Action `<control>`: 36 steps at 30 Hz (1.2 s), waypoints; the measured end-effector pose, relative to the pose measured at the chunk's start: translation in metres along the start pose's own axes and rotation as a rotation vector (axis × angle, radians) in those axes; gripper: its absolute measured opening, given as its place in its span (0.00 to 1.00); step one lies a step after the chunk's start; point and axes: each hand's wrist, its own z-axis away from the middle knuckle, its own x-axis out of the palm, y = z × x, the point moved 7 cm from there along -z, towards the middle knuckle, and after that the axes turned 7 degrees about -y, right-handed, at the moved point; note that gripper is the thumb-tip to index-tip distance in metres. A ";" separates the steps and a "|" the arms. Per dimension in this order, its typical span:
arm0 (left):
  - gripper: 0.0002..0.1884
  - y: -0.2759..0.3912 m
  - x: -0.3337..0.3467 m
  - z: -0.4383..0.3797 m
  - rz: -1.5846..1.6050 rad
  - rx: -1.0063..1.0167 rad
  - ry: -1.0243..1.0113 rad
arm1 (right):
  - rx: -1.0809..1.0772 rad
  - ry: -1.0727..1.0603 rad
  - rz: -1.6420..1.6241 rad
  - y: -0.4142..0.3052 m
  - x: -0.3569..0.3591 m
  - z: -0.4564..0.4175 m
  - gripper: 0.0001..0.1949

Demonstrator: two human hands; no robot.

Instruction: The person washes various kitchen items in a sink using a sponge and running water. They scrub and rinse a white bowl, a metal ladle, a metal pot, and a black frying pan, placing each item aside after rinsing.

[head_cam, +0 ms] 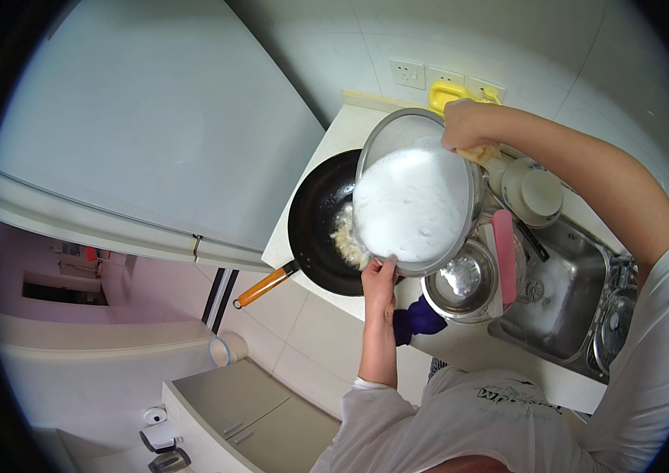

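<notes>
My left hand (380, 284) grips the near rim of a wide metal basin (414, 195) filled with white suds. At its far right rim my right hand (466, 125) is closed, and a yellowish cloth (480, 152) shows under it; whether its fingers hold the rim or only the cloth is partly hidden. The basin is tilted and overlaps the right side of a black wok (317, 219) with a wooden handle (263, 287). Pale, wet pieces or foamy matter (347, 239) lie in the wok, beside the basin's left edge.
Right of the basin stand a steel bowl (462, 281), a pink-handled item (505, 254), stacked bowls (533, 189) and a steel sink (559, 290). A dark purple cloth (420, 322) hangs at the counter's edge. A yellow bottle (450, 93) stands by the wall, and a large white appliance (163, 118) on the left.
</notes>
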 end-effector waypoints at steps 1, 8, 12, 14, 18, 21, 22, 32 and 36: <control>0.04 -0.003 -0.001 -0.001 0.002 -0.005 -0.004 | 0.005 0.007 -0.012 -0.001 -0.001 0.001 0.18; 0.07 -0.010 0.001 -0.006 -0.007 -0.016 -0.032 | -0.006 0.036 0.039 -0.005 -0.003 -0.001 0.16; 0.07 -0.015 -0.005 -0.009 -0.005 -0.015 -0.050 | -0.027 0.054 0.041 -0.015 -0.007 0.004 0.15; 0.07 -0.022 -0.013 -0.013 -0.048 -0.036 -0.080 | -0.032 0.083 0.020 -0.016 -0.009 0.002 0.15; 0.08 -0.015 0.003 -0.007 -0.020 -0.036 -0.067 | -0.024 0.135 -0.014 -0.017 -0.011 -0.004 0.14; 0.09 -0.018 0.002 -0.008 -0.033 -0.048 -0.069 | -0.048 0.159 -0.021 -0.026 -0.016 0.000 0.12; 0.09 -0.022 -0.002 -0.011 -0.042 -0.057 -0.068 | -0.058 0.165 -0.026 -0.030 -0.018 0.003 0.12; 0.12 -0.028 0.010 -0.030 -0.056 -0.169 -0.123 | -0.257 0.377 0.013 -0.079 -0.023 0.018 0.08; 0.13 -0.027 0.025 -0.038 -0.077 -0.239 -0.225 | -0.361 0.507 0.035 -0.094 -0.023 0.027 0.07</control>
